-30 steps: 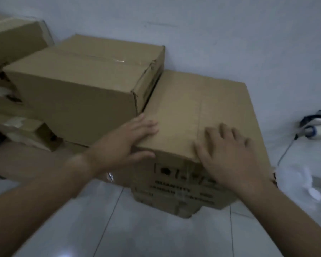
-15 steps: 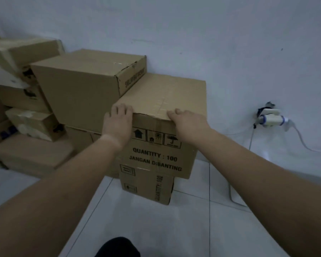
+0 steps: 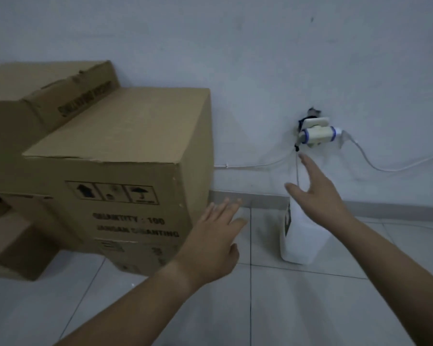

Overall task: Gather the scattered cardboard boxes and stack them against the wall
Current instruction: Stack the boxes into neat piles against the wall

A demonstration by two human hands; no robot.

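**Empty hands close to a plug and a jug**

Both hands were free and held nothing. The left hand (image 3: 215, 236) hung with fingers spread just beside the near right corner of the printed box (image 3: 115, 156); whether it touched the cardboard could not be told. The right hand (image 3: 318, 193), also spread, reached toward the far wall (image 3: 235, 46), above a white jug (image 3: 300, 240) and just below a plug (image 3: 318, 132) whose cable (image 3: 385, 168) trailed right.

The box sat at the left on a lower box (image 3: 135, 260), its far edge at or near the wall, with a taller box (image 3: 43, 81) on its far left.

A careless sweep of the right hand could likely have tipped the jug or snagged the cable and pulled the plug. A sideways push from the left hand might have slid the box askew on the one beneath and left the stack unsteady.
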